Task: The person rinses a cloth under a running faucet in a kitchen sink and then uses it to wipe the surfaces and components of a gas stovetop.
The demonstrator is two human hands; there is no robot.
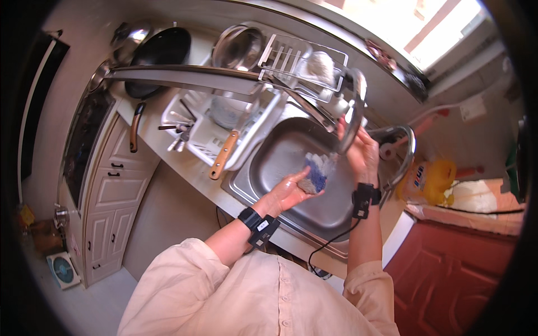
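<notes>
Over the stainless steel sink [273, 155], my left hand [288, 193] holds a wet blue and grey scrubbing cloth [315, 178]. It lies across the palm and fingers, with my thumb along its edge. What looks like water splashes at its upper side, below the mouth of the curved metal faucet [357, 101]. My right hand [365, 155] is raised behind the faucet spout, at the sink's right rim. The spout covers part of its fingers, so I cannot tell whether they grip the faucet's handle.
Left of the sink, a white dish rack [248, 155] holds utensils and a wooden-handled tool [225, 155]. A long metal bar [185, 75] crosses above it. A black frying pan [168, 50] and a wire basket [277, 54] stand behind. A yellow bottle [424, 180] stands right; a cable [332, 243] hangs from my right wrist.
</notes>
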